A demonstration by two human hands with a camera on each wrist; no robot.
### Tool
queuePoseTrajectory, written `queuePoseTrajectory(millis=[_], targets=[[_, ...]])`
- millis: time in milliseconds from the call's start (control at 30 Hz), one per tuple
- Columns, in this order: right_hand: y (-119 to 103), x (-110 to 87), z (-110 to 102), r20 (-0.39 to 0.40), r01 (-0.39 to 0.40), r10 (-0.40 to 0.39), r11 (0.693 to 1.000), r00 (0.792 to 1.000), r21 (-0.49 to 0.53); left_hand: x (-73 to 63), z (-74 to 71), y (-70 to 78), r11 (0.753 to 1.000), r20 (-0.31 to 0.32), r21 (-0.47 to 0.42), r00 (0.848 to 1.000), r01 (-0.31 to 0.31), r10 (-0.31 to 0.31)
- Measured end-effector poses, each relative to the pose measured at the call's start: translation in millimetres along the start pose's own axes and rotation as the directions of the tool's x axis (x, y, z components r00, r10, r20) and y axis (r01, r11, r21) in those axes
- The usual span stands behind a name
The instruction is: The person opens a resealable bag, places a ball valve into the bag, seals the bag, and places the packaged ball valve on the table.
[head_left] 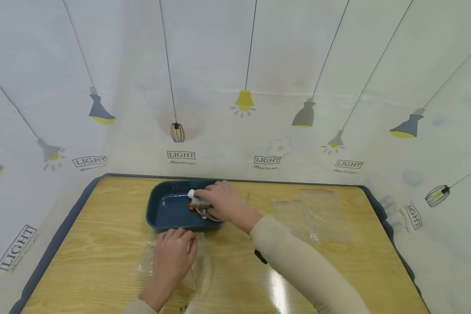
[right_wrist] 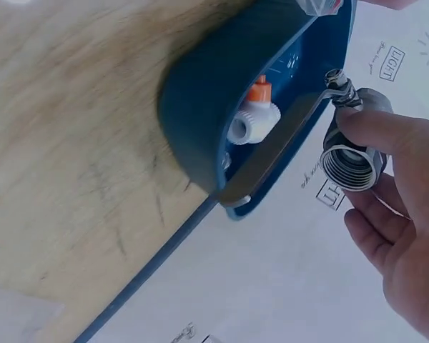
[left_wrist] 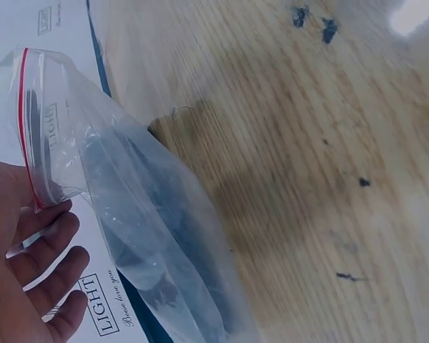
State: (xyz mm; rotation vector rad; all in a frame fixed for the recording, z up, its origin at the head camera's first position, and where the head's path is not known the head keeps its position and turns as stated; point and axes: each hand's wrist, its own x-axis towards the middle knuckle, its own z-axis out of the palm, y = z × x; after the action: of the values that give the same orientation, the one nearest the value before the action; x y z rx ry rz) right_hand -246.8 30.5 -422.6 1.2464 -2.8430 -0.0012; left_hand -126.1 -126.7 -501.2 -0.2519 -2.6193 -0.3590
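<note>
My right hand (head_left: 229,203) grips a metal ball valve (right_wrist: 354,153) by its body, thumb on one side and fingers on the other. The valve's long flat lever (right_wrist: 272,157) reaches out over the blue tray (right_wrist: 193,107), and its threaded mouth faces the right wrist camera. Inside the tray lies a white plastic valve (right_wrist: 254,121) with an orange handle. In front of the tray, my left hand (head_left: 174,253) pinches a clear zip bag (left_wrist: 157,214) near its red-lined mouth. Through the film the bag looks to hold nothing.
Two more clear zip bags (head_left: 327,218) lie flat and overlapping on the wooden table (head_left: 102,244) at the right. A printed white sheet (head_left: 220,144) rises behind the table's dark edge. Small dark marks (left_wrist: 329,28) spot the tabletop.
</note>
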Motion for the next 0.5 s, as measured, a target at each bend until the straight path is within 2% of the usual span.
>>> queuePoseTrajectory(millis=[267,500], targets=[[15,-39.2,2,0.044,-0.065,0.06,0.991,0.997,0.118,4.6,-2.3,7.5,1.0,0.068,0.006,0.998,0.019,-0.019],[19,-79.7,5,-0.034,-0.038,0.045,0.981,0.998,0.19,7.3,2.1,15.1,1.0,0.099,-0.006,0.995,0.026,-0.025]])
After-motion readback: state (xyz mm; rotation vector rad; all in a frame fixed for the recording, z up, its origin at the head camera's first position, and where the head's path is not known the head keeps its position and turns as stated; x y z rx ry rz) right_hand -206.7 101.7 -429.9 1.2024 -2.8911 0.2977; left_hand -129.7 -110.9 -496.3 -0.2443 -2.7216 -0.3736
